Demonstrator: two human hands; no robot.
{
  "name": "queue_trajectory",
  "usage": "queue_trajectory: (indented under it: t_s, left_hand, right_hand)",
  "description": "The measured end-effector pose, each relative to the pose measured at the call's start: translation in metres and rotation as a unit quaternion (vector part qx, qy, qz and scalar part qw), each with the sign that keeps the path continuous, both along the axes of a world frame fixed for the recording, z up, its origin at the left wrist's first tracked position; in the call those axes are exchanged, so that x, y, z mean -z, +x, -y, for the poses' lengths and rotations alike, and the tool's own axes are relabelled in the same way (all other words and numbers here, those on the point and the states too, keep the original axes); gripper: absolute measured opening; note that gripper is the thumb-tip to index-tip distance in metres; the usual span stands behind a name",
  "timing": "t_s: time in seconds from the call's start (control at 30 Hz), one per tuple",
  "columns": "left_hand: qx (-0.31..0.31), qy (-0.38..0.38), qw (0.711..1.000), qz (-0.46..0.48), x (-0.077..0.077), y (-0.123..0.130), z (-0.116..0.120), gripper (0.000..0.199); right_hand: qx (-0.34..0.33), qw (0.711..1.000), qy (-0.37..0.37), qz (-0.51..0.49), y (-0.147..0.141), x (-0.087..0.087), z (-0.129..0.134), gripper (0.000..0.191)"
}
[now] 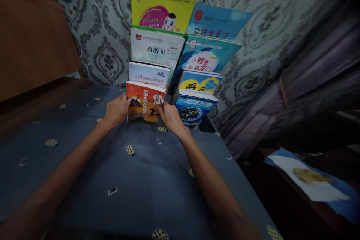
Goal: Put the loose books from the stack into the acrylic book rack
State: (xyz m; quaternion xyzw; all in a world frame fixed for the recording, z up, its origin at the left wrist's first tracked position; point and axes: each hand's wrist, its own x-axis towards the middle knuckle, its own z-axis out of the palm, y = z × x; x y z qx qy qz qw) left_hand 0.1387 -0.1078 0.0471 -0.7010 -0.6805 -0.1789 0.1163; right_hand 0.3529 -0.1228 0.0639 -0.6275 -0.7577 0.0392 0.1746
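Both hands grip an orange book [146, 110] that stands upright at the front of the left row. My left hand [116, 110] has its fingers closed on the book's left edge. On the right edge, my right hand [171, 115] pinches it, thumb on the cover. Stepped up behind are a pale blue book [149, 75], a white book [154, 48] and a tall yellow-green book [163, 7]. Beside my right hand stands a blue book with a globe on its cover [192, 110]. The lower back of the orange book is hidden.
The right row also holds a yellow-and-blue book [199, 82], a teal book [213, 52] and a light blue book [222, 20]. They stand on a dark blue patterned cloth [146, 172] against a patterned wall [109, 56]. A wooden cabinet [33, 41] is left, a tied curtain [258, 108] right.
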Motion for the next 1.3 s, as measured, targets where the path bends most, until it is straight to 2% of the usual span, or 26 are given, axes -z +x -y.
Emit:
queue_trajectory:
  t_s: [0.2, 0.47, 0.57, 0.67, 0.83, 0.97, 1.17, 1.3]
  left_hand:
    - [0.006, -0.005, 1.000, -0.011, 0.004, -0.002, -0.001, 0.045]
    - [0.019, 0.008, 1.000, 0.014, 0.007, -0.004, -0.002, 0.039]
    - [0.026, 0.046, 0.997, 0.050, 0.007, -0.004, -0.002, 0.042]
    - [0.053, 0.097, 0.990, 0.091, 0.006, -0.003, -0.003, 0.054]
    - [0.108, 0.149, 0.971, 0.153, 0.007, -0.006, -0.006, 0.067]
    - [0.146, 0.161, 0.961, 0.170, 0.011, -0.006, -0.008, 0.066]
    - [0.141, 0.161, 0.960, 0.180, 0.014, 0.000, -0.008, 0.071]
    - [0.133, 0.157, 0.961, 0.187, 0.010, 0.003, -0.005, 0.075]
  right_hand:
    - [0.016, 0.999, -0.033, 0.016, -0.004, 0.001, 0.003, 0.028]
    - [0.019, 0.999, -0.031, 0.015, -0.005, 0.006, 0.002, 0.025]
    - [0.023, 0.999, -0.016, -0.018, -0.006, 0.007, 0.002, 0.025]
    - [0.028, 0.996, 0.010, -0.079, -0.007, 0.007, 0.001, 0.026]
    - [0.000, 0.987, 0.044, -0.157, -0.005, 0.006, 0.001, 0.037]
    - [0.000, 0.990, 0.050, -0.130, -0.005, 0.007, 0.001, 0.034]
    - [0.008, 0.994, 0.053, -0.093, -0.006, 0.007, 0.002, 0.034]
    - [0.007, 0.994, 0.037, -0.105, -0.007, 0.006, 0.004, 0.037]
